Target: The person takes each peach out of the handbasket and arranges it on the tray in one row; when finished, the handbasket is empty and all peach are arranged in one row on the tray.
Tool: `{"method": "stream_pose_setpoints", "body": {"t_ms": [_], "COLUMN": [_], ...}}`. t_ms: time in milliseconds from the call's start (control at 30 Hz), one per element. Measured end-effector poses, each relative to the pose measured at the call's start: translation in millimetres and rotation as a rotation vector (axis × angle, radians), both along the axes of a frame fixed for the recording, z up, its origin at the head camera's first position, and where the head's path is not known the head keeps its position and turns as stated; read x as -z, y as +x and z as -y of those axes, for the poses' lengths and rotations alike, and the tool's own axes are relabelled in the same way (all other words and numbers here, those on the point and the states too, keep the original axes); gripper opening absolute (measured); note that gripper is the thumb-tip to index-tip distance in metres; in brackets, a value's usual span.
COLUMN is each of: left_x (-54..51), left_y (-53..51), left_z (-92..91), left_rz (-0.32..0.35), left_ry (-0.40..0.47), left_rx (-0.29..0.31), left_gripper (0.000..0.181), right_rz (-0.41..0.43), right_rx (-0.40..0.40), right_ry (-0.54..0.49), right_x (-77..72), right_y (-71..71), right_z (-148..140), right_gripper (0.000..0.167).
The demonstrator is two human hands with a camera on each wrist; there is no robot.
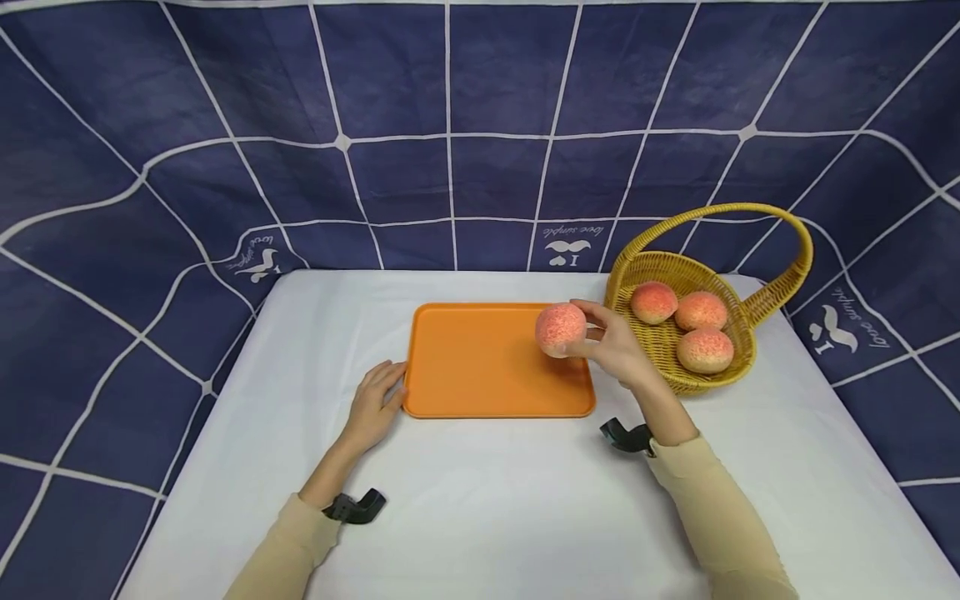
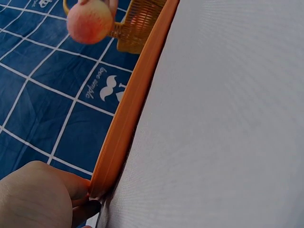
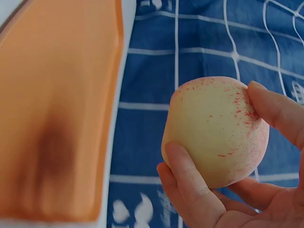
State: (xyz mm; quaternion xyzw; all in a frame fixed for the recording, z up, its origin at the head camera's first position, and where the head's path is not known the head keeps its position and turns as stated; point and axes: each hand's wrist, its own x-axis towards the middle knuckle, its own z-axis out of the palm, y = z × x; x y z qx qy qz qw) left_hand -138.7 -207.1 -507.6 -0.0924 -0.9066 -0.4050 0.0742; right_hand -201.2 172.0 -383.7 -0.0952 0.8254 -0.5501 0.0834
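Note:
An orange rectangular tray [image 1: 480,367] lies on the white tabletop. Over its right part, my right hand [image 1: 611,346] holds a peach [image 1: 561,329] up between thumb and fingers. Seen in the right wrist view, that peach [image 3: 213,135] is pale yellow with red flecks, the fingertips pressing around its sides. At the tray's left edge rests my left hand [image 1: 375,400], its fingers touching the rim; part of the fingers is hidden in the left wrist view. Several more peaches, one of them the nearest peach [image 1: 705,350], lie in the yellow wicker basket [image 1: 738,292].
The basket stands right of the tray, close behind my right forearm, its tall arched handle [image 1: 712,208] rising above it. A dark blue checked cloth [image 1: 390,92] hangs behind and beside the white table [image 1: 510,500].

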Motion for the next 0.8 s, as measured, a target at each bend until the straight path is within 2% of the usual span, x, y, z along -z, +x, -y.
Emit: {"method": "stream_pose_setpoints", "body": {"t_ms": [200, 433, 567, 600, 800], "left_x": [-2.0, -1.9, -1.9, -2.1, -3.2], "left_y": [0.0, 1.0, 1.6, 1.7, 2.1], "left_z": [-1.4, -0.1, 0.1, 0.0, -0.4], "left_rz": [0.020, 0.011, 0.025, 0.028, 0.027], "left_ry": [-0.013, -0.018, -0.023, -0.023, -0.024], "left_rx": [-0.007, -0.005, -0.011, -0.012, -0.005], "left_gripper": [0.045, 0.045, 0.045, 0.045, 0.045], "right_rz": [0.036, 0.075, 0.073, 0.065, 0.053], "right_rx": [-0.061, -0.129, -0.147, -0.148, -0.160], "right_ry": [-0.059, -0.085, -0.056, -0.044, 0.006], "right_x": [3.9, 5.5, 10.4, 16.8, 31.3], "right_y": [-12.3, -26.8, -33.5, -37.3, -44.5], "right_z": [42, 87, 111, 117, 147], "right_gripper": [0.076, 0.076, 0.075, 0.074, 0.070]}}
